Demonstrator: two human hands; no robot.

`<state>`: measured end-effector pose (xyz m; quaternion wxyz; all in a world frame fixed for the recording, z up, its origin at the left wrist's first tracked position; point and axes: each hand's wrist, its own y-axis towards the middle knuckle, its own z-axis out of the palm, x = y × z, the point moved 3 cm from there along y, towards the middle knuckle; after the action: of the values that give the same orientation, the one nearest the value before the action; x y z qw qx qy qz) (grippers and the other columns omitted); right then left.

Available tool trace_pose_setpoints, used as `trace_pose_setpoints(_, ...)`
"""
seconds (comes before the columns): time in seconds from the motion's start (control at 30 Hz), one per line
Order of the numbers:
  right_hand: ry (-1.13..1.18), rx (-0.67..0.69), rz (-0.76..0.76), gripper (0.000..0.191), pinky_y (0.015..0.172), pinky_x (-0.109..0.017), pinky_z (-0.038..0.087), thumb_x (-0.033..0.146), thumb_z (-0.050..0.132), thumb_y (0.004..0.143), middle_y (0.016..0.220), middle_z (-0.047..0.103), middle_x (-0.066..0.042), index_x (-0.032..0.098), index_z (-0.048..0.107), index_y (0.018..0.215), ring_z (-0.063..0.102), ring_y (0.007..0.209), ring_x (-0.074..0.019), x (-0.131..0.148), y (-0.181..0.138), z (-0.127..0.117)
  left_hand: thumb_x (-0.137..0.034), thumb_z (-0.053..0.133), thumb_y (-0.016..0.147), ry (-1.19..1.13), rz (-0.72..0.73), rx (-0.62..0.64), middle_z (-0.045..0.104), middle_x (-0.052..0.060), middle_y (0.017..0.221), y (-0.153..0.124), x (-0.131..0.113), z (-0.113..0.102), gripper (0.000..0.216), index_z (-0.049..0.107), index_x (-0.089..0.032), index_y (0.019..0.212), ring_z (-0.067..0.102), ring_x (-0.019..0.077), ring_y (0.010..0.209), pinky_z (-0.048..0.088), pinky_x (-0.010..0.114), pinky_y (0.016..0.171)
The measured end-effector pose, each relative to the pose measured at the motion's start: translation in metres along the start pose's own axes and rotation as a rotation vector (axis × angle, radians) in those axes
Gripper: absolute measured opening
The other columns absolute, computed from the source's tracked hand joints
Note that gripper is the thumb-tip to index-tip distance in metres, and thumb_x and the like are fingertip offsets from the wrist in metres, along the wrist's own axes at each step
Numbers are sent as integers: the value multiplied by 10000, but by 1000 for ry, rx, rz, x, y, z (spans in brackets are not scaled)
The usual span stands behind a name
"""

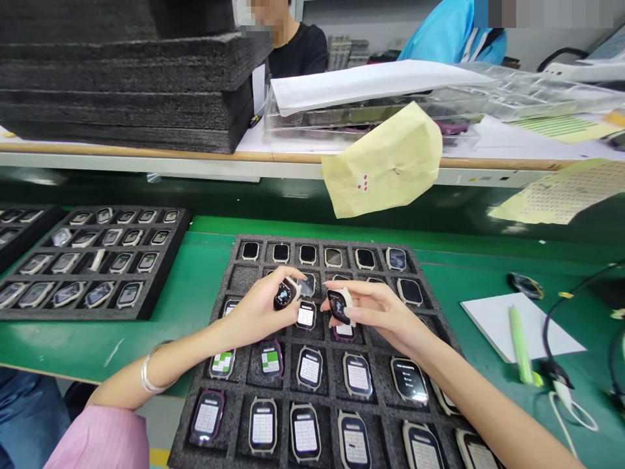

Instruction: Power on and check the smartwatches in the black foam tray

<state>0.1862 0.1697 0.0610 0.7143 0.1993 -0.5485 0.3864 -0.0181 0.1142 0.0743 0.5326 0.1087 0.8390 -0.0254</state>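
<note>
Green tabletop (209,267) spreads around a dark-grey, square-celled foam tray (243,279) beneath both grips. The left hand (256,305) is clamped on a black-faced, pale-cased smartwatch (284,296) over the tray; just right of it, the right hand (385,305) pinches a second dark-screened smartwatch (337,306). Beyond hangs crumpled yellow paper (390,156).

Illumination is bright; pale reflections mark the glossy green flat tabletop (198,277) left of the dark-grey rectangular foam tray (244,279), and pixelation masks patches beyond the tray.
</note>
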Motion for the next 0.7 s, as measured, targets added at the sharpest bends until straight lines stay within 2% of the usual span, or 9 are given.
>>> trace_pose_setpoints(0.4,-30,-23,17,372,765,-272,556,212,743,815,990,740,-87,208,679,1182,709,792,-179,1,-1,-1,-178,547,789,19,-31,-18,592,32,945,3,-1,-1,282,516,-184,1070,553,179,827,421,272,748)
trace_pose_setpoints(0.57,-23,-55,-18,347,762,-270,565,204,750,807,976,743,-83,212,698,1149,704,797,-179,6,-4,0,-173,538,812,-19,8,-41,584,51,1028,-1,-6,-2,331,493,-182,1139,546,195,943,424,275,802)
trace_pose_setpoints(0.7,-1,-40,-68,348,750,-275,571,236,761,802,961,745,-81,223,703,1144,701,799,-187,12,-9,1,-152,532,824,-30,46,-36,585,24,974,-6,-12,-3,370,476,-199,1187,548,173,893,430,264,798)
